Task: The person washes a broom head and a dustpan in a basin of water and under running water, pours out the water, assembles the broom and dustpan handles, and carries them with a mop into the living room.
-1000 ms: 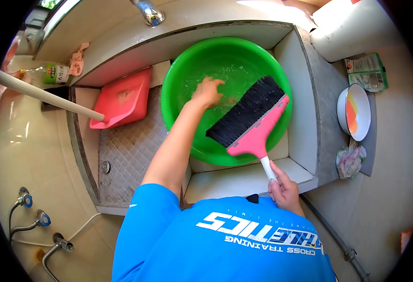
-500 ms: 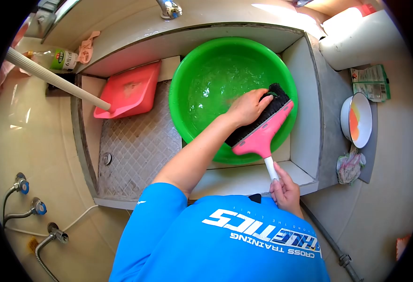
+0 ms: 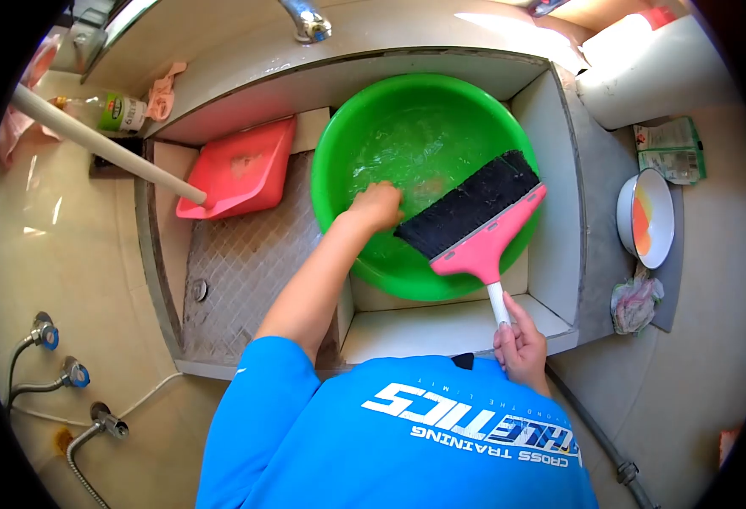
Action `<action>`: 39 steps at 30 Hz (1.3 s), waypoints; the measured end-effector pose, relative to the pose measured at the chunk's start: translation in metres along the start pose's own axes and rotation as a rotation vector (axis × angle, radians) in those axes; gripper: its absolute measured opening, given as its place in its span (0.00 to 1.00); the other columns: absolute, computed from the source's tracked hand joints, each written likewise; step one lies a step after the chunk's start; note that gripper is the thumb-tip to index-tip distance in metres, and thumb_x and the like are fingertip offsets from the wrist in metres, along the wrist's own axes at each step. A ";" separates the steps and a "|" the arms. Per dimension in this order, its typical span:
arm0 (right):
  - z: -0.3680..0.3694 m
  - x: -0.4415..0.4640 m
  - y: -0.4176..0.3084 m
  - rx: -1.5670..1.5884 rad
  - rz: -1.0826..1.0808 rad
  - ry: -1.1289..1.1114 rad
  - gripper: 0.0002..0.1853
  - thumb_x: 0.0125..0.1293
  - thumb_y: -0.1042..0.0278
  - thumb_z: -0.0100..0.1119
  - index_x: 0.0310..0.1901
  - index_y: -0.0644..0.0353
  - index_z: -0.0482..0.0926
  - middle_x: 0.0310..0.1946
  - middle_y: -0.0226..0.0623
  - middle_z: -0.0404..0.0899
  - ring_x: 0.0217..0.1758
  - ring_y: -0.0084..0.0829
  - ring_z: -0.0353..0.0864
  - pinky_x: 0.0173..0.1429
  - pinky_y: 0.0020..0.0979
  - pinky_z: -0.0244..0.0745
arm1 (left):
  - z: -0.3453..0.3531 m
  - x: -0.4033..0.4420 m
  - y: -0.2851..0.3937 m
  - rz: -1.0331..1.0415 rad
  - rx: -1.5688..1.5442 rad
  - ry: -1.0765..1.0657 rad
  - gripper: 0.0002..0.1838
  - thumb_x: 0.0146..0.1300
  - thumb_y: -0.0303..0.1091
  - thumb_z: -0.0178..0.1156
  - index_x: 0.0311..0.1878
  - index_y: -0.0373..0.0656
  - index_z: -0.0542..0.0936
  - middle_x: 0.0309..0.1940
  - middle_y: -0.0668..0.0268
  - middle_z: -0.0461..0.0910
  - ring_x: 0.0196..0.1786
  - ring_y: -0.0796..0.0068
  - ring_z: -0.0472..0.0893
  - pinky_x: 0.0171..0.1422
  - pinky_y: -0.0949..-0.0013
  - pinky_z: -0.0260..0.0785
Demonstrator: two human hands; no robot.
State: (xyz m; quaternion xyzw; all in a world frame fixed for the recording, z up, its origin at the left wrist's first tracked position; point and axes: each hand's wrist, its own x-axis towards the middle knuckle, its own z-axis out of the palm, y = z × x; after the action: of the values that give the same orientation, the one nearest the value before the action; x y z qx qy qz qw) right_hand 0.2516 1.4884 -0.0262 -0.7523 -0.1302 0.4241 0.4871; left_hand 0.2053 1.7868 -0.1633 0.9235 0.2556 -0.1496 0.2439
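Gripping the white handle (image 3: 498,304) with bent fingers, the right hand (image 3: 522,346) holds a pink brush (image 3: 487,254) that slants across the right half of the green basin (image 3: 325,170), at the centre of the frame. It looks light, with a stiff plastic back and softer black bristles (image 3: 471,204) (likely slick and heavier once soaked); the slim handle seems the surest place to take hold. The left hand (image 3: 377,206) is over the basin's left side, fingers curled; whether it is closed, or touches the water (image 3: 407,140), I cannot tell. The basin sits in a pale-walled sink (image 3: 553,195), whose crosshatched, grimy floor (image 3: 246,263) shows left of centre, with a pink dustpan (image 3: 263,176) resting there. A tap (image 3: 310,25) juts in at the top, and a white bowl (image 3: 660,212) sits at the right.
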 end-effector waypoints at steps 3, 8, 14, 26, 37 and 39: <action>0.002 -0.001 -0.006 -0.046 0.008 0.022 0.23 0.64 0.77 0.46 0.63 0.57 0.63 0.17 0.24 0.68 0.17 0.11 0.62 0.21 0.16 0.60 | -0.004 0.013 -0.002 0.098 -0.629 0.142 0.16 0.56 0.31 0.54 0.48 0.40 0.76 0.49 0.52 0.74 0.55 0.55 0.71 0.61 0.61 0.62; 0.002 0.001 -0.003 -0.039 -0.007 0.020 0.23 0.64 0.77 0.47 0.62 0.58 0.63 0.17 0.24 0.68 0.17 0.11 0.62 0.21 0.16 0.59 | -0.018 0.009 0.024 0.192 -0.489 0.413 0.14 0.59 0.35 0.54 0.46 0.39 0.77 0.42 0.53 0.78 0.49 0.56 0.76 0.55 0.63 0.66; 0.001 -0.001 -0.002 -0.051 -0.015 0.049 0.23 0.64 0.77 0.47 0.62 0.58 0.64 0.18 0.24 0.68 0.18 0.12 0.63 0.22 0.16 0.60 | 0.011 0.005 0.035 0.094 -0.601 0.052 0.19 0.63 0.45 0.51 0.32 0.38 0.80 0.28 0.50 0.78 0.33 0.54 0.78 0.41 0.59 0.68; 0.000 -0.001 -0.003 -0.070 -0.020 0.030 0.23 0.64 0.78 0.47 0.62 0.57 0.64 0.18 0.25 0.68 0.18 0.12 0.64 0.22 0.17 0.61 | -0.031 0.016 0.009 -0.105 -0.219 -0.084 0.18 0.57 0.40 0.56 0.51 0.48 0.74 0.54 0.59 0.70 0.57 0.58 0.69 0.59 0.44 0.59; 0.001 -0.002 0.000 -0.056 -0.017 0.022 0.23 0.65 0.77 0.46 0.63 0.56 0.64 0.18 0.25 0.68 0.17 0.12 0.63 0.20 0.16 0.60 | -0.005 0.009 0.029 -0.012 -0.237 0.154 0.21 0.60 0.43 0.55 0.56 0.49 0.71 0.58 0.57 0.67 0.62 0.53 0.63 0.61 0.42 0.57; -0.001 -0.001 0.000 -0.040 0.000 -0.008 0.23 0.65 0.76 0.46 0.63 0.55 0.63 0.18 0.25 0.68 0.16 0.12 0.63 0.19 0.16 0.60 | 0.005 0.021 0.019 -0.252 -0.060 0.010 0.23 0.59 0.44 0.56 0.57 0.50 0.71 0.57 0.57 0.68 0.61 0.62 0.67 0.60 0.48 0.60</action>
State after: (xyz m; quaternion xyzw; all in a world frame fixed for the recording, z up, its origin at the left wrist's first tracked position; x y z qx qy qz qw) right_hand 0.2514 1.4872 -0.0260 -0.7602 -0.1406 0.4244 0.4714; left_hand 0.2321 1.7782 -0.1690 0.8771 0.3750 -0.1667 0.2495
